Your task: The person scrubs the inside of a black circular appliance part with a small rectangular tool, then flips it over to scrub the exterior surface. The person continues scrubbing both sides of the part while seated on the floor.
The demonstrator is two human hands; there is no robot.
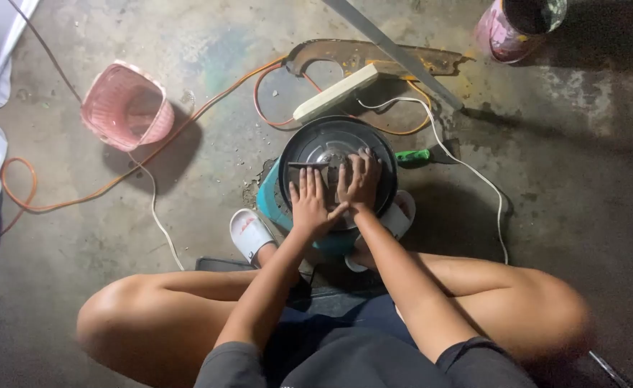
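Note:
A round black disc [309,144] with a shiny metal centre lies on top of a teal appliance body [270,201] on the concrete floor between my feet. My left hand [309,205] lies flat on the disc's near side, its fingertips by a small dark flat metal strip [308,165]. Just right of it, my right hand [359,179] presses down near the disc's centre with fingers spread. Neither hand visibly grips anything. I am squatting with both knees wide apart.
A pink basket [126,108] lies tipped at the left. Beyond the disc are a white power strip [334,93], an orange cable [151,154], a white cable [474,172], a rusty metal guard [374,57], a grey bar [395,54], a green-handled tool [411,155] and a pink bucket [514,25].

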